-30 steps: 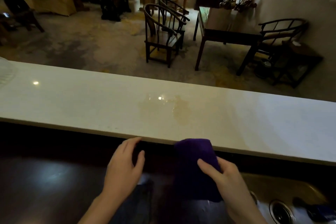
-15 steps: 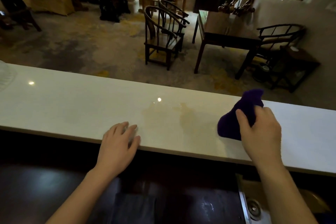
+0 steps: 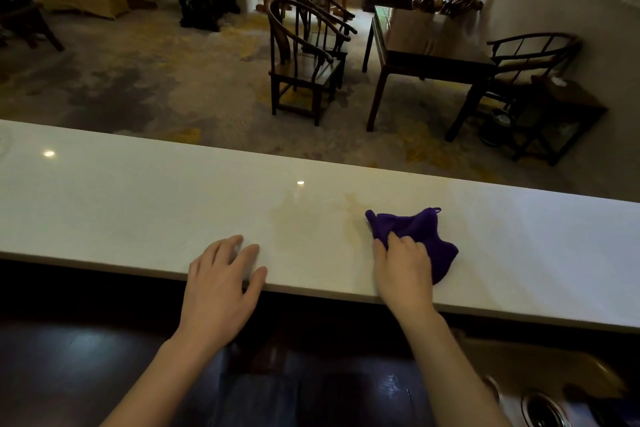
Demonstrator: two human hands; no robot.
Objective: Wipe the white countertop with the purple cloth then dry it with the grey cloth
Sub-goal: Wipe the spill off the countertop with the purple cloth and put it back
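The white countertop [image 3: 138, 204] runs across the view as a long ledge. A pale brownish wet stain [image 3: 311, 218] marks its middle. The purple cloth [image 3: 419, 229] lies crumpled on the counter just right of the stain. My right hand [image 3: 403, 270] presses down on the cloth's near left part, fingers curled over it. My left hand [image 3: 221, 281] rests flat on the counter's near edge, left of the stain, fingers spread and holding nothing. A dark grey cloth [image 3: 259, 395] seems to lie on the lower dark surface between my arms.
Below the ledge is a dark worktop [image 3: 69, 364]. A metal sink with a drain [image 3: 543, 409] sits at the lower right. Beyond the counter are wooden chairs [image 3: 304, 59] and a dark table [image 3: 426, 42] on carpet.
My right hand lifted the purple cloth from the lower worktop, carried it up and right, then set it down on the counter beside the stain. My left hand moved onto the counter edge.
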